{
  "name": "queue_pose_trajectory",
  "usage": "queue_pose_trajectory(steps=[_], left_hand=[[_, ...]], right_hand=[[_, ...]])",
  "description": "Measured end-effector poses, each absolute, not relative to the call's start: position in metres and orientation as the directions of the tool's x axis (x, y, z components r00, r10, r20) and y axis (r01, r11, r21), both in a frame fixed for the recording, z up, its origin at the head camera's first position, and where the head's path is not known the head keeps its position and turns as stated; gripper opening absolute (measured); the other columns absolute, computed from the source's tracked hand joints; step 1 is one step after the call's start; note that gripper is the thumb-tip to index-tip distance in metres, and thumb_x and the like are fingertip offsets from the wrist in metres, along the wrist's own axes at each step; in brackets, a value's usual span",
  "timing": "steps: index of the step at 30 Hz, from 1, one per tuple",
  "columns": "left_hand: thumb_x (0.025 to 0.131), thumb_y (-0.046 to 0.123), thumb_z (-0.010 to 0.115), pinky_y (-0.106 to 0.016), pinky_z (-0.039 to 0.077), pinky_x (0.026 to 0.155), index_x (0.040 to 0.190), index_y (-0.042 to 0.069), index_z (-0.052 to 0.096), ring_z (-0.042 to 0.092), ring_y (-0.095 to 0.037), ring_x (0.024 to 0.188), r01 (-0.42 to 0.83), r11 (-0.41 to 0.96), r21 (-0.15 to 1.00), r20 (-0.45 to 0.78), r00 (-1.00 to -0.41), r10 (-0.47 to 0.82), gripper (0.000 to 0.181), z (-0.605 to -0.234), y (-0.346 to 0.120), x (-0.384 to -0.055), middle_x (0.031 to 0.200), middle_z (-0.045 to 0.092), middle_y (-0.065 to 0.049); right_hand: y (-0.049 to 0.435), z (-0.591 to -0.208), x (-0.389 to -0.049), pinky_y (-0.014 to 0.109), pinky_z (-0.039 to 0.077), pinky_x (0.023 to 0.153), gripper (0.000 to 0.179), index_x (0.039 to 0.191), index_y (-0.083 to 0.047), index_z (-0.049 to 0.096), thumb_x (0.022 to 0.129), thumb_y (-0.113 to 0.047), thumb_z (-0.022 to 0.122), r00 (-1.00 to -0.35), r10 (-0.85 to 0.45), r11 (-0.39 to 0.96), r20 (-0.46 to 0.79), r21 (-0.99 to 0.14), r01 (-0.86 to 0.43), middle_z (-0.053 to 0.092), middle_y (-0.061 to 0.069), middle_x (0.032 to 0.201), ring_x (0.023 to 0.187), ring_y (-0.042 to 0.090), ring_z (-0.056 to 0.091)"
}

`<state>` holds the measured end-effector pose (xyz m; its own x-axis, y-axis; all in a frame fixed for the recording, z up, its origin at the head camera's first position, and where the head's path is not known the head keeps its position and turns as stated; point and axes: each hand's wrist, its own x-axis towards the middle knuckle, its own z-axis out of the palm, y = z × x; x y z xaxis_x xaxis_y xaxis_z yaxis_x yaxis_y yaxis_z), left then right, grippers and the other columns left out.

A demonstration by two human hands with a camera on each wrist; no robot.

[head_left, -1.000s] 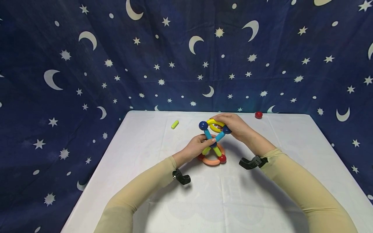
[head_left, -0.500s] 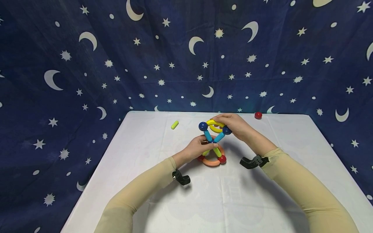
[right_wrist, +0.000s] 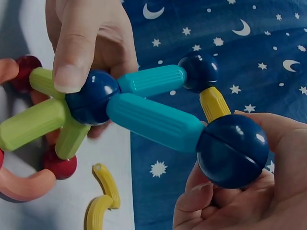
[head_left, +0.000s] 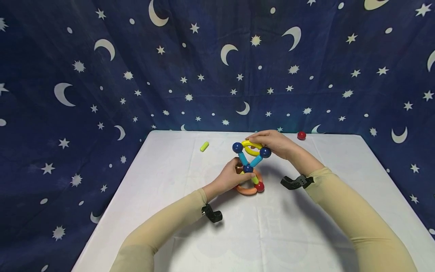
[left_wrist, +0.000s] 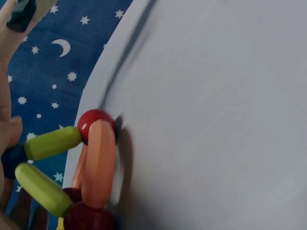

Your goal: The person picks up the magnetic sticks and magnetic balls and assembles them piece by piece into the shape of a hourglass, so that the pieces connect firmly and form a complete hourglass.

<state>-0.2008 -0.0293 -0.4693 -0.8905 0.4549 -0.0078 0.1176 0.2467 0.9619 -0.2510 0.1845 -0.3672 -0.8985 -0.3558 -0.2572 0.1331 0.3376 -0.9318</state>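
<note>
Head view shows the toy (head_left: 255, 161) left of the loose red ball (head_left: 301, 135) and nearer you, your left hand (head_left: 229, 176) pinching its middle, your right hand (head_left: 276, 144) gripping its yellow ring (head_left: 252, 144); it's likely light, stiff, slick and weak-jointed, so hold it near the joints.

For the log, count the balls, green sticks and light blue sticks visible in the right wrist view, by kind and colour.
Blue balls: 3
Red balls: 3, one just a sliver at the left edge
Green sticks: 3
Light blue sticks: 2
Total: 11
</note>
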Motion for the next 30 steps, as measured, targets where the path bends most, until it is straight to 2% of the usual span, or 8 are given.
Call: queue_pose_trajectory(steps=[2, 5, 9, 11, 16, 21, 26, 30], left_hand=[[0.090, 0.033, 0.080, -0.040, 0.049, 0.097, 0.118, 0.011, 0.056, 0.059, -0.019, 0.113, 0.137, 0.291, 0.947, 0.002, -0.906, 0.423, 0.043, -0.470, -0.029, -0.199, 0.114, 0.060, -0.002], [0.089, 0.038, 0.081, -0.042, 0.048, 0.100, 0.117, 0.011, 0.058, 0.056, -0.021, 0.113, 0.158, 0.340, 0.927, 0.011, -0.918, 0.397, 0.045, -0.469, -0.031, -0.197, 0.113, 0.060, -0.002], [0.088, 0.038, 0.081, -0.038, 0.047, 0.096, 0.122, 0.012, 0.061, 0.052, -0.021, 0.112, 0.212, 0.440, 0.872, 0.015, -0.913, 0.408, 0.047, -0.470, -0.041, -0.194, 0.115, 0.059, -0.002], [0.088, 0.037, 0.081, -0.035, 0.046, 0.092, 0.124, 0.012, 0.061, 0.050, -0.021, 0.109, 0.234, 0.514, 0.825, 0.007, -0.914, 0.405, 0.048, -0.473, -0.048, -0.192, 0.115, 0.059, -0.002], [0.086, 0.036, 0.082, -0.032, 0.040, 0.078, 0.117, 0.013, 0.064, 0.046, -0.019, 0.094, 0.275, 0.644, 0.714, 0.009, -0.923, 0.385, 0.043, -0.482, -0.063, -0.188, 0.102, 0.058, -0.002], [0.089, 0.046, 0.079, -0.033, 0.040, 0.080, 0.113, 0.018, 0.071, 0.050, -0.017, 0.094, 0.329, 0.693, 0.641, 0.032, -0.914, 0.404, 0.037, -0.485, -0.067, -0.189, 0.102, 0.062, 0.002], [0.090, 0.046, 0.077, -0.035, 0.042, 0.081, 0.113, 0.021, 0.076, 0.055, -0.015, 0.092, 0.351, 0.736, 0.579, 0.047, -0.916, 0.399, 0.034, -0.482, -0.073, -0.195, 0.105, 0.069, 0.006], [0.091, 0.044, 0.077, -0.033, 0.043, 0.077, 0.115, 0.020, 0.075, 0.056, -0.013, 0.085, 0.345, 0.731, 0.588, 0.041, -0.916, 0.399, 0.034, -0.480, -0.079, -0.205, 0.099, 0.070, 0.008]], right_hand=[[0.185, -0.367, -0.252, 0.035, 0.052, 0.094, 0.048, 0.133, 0.001, 0.065, 0.100, -0.034, 0.067, -0.896, -0.362, 0.338, -0.258, -0.932, 0.132, 0.062, 0.018, 0.130, 0.111, 0.028, 0.057], [0.186, -0.368, -0.252, 0.033, 0.052, 0.094, 0.047, 0.133, 0.002, 0.065, 0.101, -0.032, 0.067, -0.895, -0.366, 0.323, -0.257, -0.937, 0.137, 0.064, 0.018, 0.127, 0.110, 0.030, 0.058], [0.185, -0.369, -0.252, 0.031, 0.053, 0.092, 0.046, 0.133, 0.001, 0.065, 0.100, -0.032, 0.067, -0.896, -0.363, 0.302, -0.255, -0.942, 0.145, 0.065, 0.017, 0.125, 0.111, 0.031, 0.059], [0.184, -0.370, -0.252, 0.031, 0.053, 0.091, 0.046, 0.133, 0.000, 0.065, 0.100, -0.032, 0.068, -0.896, -0.361, 0.299, -0.259, -0.942, 0.152, 0.064, 0.019, 0.127, 0.107, 0.027, 0.060], [0.188, -0.371, -0.252, 0.027, 0.053, 0.086, 0.046, 0.135, 0.000, 0.064, 0.101, -0.032, 0.066, -0.900, -0.342, 0.316, -0.271, -0.935, 0.161, 0.060, 0.022, 0.132, 0.104, 0.024, 0.057], [0.192, -0.371, -0.251, 0.025, 0.052, 0.086, 0.049, 0.137, 0.000, 0.062, 0.101, -0.034, 0.066, -0.903, -0.326, 0.336, -0.281, -0.927, 0.167, 0.060, 0.020, 0.131, 0.106, 0.024, 0.055], [0.195, -0.369, -0.247, 0.023, 0.049, 0.076, 0.051, 0.137, 0.001, 0.061, 0.101, -0.034, 0.066, -0.900, -0.316, 0.346, -0.298, -0.920, 0.183, 0.065, 0.014, 0.115, 0.090, 0.019, 0.054], [0.200, -0.367, -0.241, 0.023, 0.049, 0.073, 0.054, 0.139, 0.005, 0.056, 0.101, -0.031, 0.066, -0.880, -0.333, 0.336, -0.339, -0.914, 0.225, 0.063, 0.007, 0.100, 0.082, 0.016, 0.052]])
